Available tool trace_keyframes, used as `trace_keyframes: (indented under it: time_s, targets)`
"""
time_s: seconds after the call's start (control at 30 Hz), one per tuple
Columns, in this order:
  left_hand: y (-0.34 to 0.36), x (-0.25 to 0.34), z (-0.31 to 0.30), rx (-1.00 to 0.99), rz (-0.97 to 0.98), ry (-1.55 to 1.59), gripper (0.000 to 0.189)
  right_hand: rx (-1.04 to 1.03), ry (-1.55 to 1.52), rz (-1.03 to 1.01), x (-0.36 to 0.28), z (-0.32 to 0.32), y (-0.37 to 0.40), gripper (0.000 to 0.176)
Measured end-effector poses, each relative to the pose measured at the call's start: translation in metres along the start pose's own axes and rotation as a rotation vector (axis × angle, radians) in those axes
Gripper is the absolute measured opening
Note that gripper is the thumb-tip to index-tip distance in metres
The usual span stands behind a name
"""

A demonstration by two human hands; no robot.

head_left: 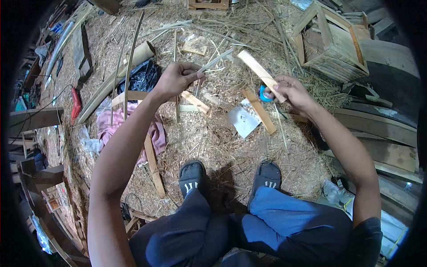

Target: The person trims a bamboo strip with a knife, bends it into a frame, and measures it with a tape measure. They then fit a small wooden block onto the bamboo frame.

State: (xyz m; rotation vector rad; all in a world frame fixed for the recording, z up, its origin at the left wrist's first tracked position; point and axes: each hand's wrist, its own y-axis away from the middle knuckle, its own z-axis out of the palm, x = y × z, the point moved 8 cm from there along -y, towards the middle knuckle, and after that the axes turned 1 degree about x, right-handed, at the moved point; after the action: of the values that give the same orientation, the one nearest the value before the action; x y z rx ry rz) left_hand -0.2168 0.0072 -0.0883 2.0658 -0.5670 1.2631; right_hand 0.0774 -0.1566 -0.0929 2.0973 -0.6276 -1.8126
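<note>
My left hand (178,82) is closed in a pinch around one end of a thin pale strip (217,59), which points up and to the right. In my right hand (291,92) is a short flat piece of wood (257,69), gripped at its lower end and tilted up to the left. A blue ring-shaped thing (265,94) shows right at the fingers of that hand. Below, on the shavings, lie a white paper (243,122) with dark marks and a wooden slat (259,112). Under my left hand is a small wood block (195,102).
Wood shavings cover the ground. A wooden frame (331,49) stands at upper right, with curved boards (378,124) below it. To the left are a bamboo pole (104,91), a black plastic bag (141,75), a pink cloth (113,129) and a red power tool (76,106) with a cord.
</note>
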Motion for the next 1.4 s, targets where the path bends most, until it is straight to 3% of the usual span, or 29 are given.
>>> trace_keyframes:
  time_s: [0.07,0.2,0.3,0.37,0.43,0.47,0.63,0.77,0.9,1.1,1.3,1.4]
  targets:
    - [-0.004,0.010,0.002,-0.035,0.018,0.038,0.028,-0.033,-0.313,0.153,0.006,0.007,0.016,0.036]
    - [-0.006,0.028,0.006,-0.041,0.028,0.040,0.032,-0.024,-0.429,0.149,0.002,0.011,0.035,0.031]
    - [-0.010,0.027,0.005,-0.029,0.050,0.069,0.033,-0.057,-0.441,0.195,0.001,0.012,0.037,0.038]
    - [-0.009,0.027,0.006,-0.011,0.017,0.098,0.031,-0.093,-0.437,0.139,0.008,0.010,0.029,0.032]
    - [-0.007,0.027,0.006,0.011,-0.018,0.128,0.030,0.069,-0.226,0.084,0.005,0.001,0.024,0.024]
    - [-0.006,0.031,0.006,0.012,0.010,0.132,0.029,0.010,-0.168,0.065,0.002,0.001,0.023,0.021]
    - [-0.006,0.039,0.008,-0.012,0.030,0.100,0.027,0.064,-0.351,0.072,-0.005,-0.003,0.014,0.022]
    - [-0.007,0.045,0.018,-0.063,0.035,0.085,0.028,0.086,-0.445,0.041,-0.036,0.012,0.006,0.033]
    - [-0.004,0.062,0.026,-0.064,0.045,-0.063,0.025,0.063,-0.339,-0.035,-0.056,0.031,-0.006,0.048]
    - [-0.002,0.066,0.027,-0.122,0.029,-0.123,0.027,0.115,-0.397,-0.031,-0.056,0.027,-0.016,0.025]
    - [-0.005,0.067,0.018,-0.136,0.159,-0.099,0.029,0.137,-0.454,-0.069,-0.051,0.002,-0.021,0.022]
    - [-0.001,0.068,-0.003,-0.064,0.006,-0.372,0.034,0.154,-0.495,-0.087,-0.050,-0.014,-0.021,0.023]
